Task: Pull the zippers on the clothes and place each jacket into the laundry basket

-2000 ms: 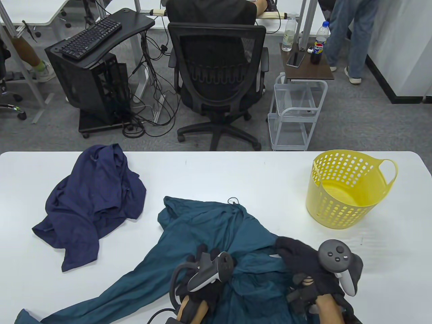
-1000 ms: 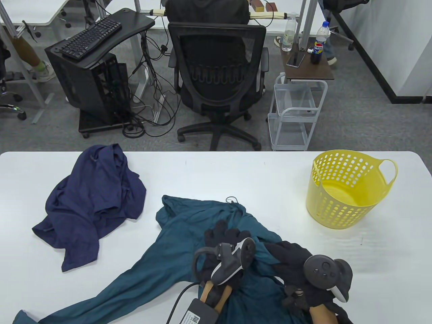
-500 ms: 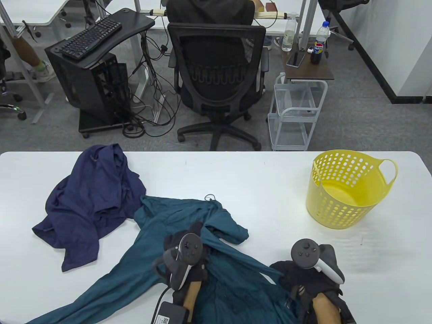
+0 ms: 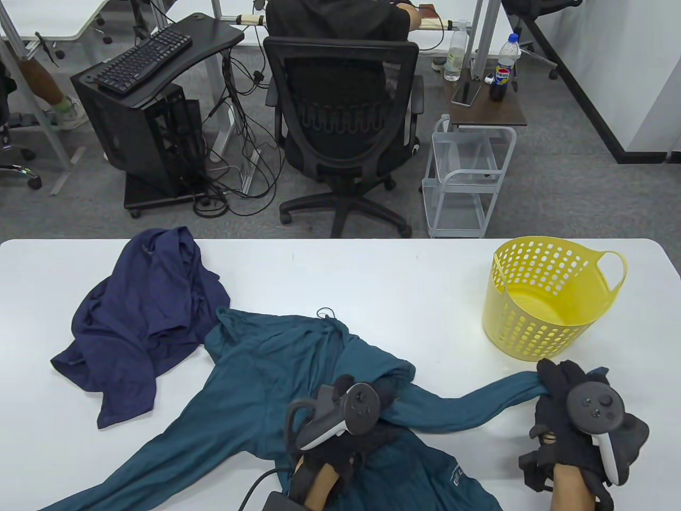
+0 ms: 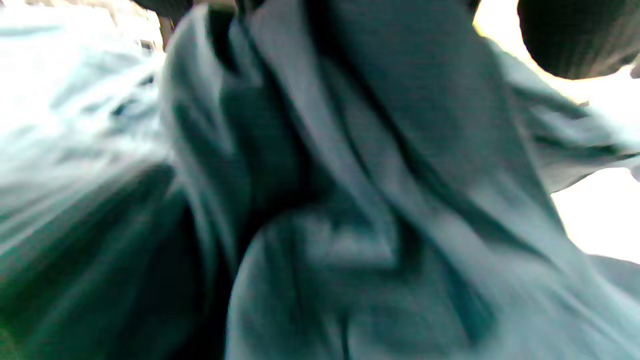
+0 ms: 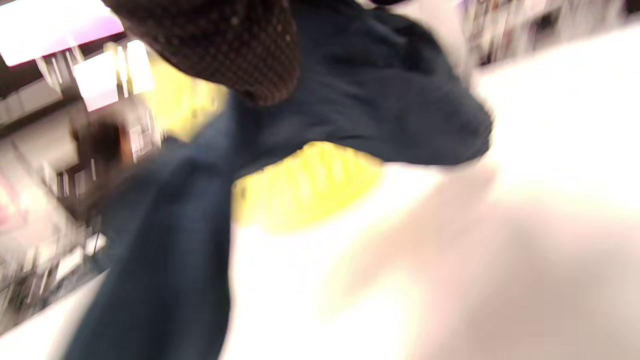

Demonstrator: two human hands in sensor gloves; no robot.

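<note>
A teal jacket (image 4: 282, 367) lies spread across the near middle of the white table (image 4: 404, 282). My left hand (image 4: 367, 391) sits on its middle, fingers curled into bunched fabric. The left wrist view is filled with blurred folds of the teal jacket (image 5: 350, 200). My right hand (image 4: 553, 380) grips the end of one sleeve (image 4: 479, 404), stretched out to the right just in front of the yellow laundry basket (image 4: 553, 298). In the blurred right wrist view, the sleeve (image 6: 375, 100) hangs from my gloved fingers (image 6: 225, 40), with the basket (image 6: 310, 190) behind. A navy jacket (image 4: 143, 319) lies crumpled at the left.
The teal jacket's other sleeve (image 4: 159, 468) trails to the near left edge. Its collar touches the navy jacket. Beyond the table's far edge stand an office chair (image 4: 346, 133), a small white cart (image 4: 463, 181) and a desk with a keyboard (image 4: 143, 53).
My right hand has pulled a sleeve out to the right, up to the basket. My left hand has shifted slightly right on the jacket, and the teal body has spread flatter.
</note>
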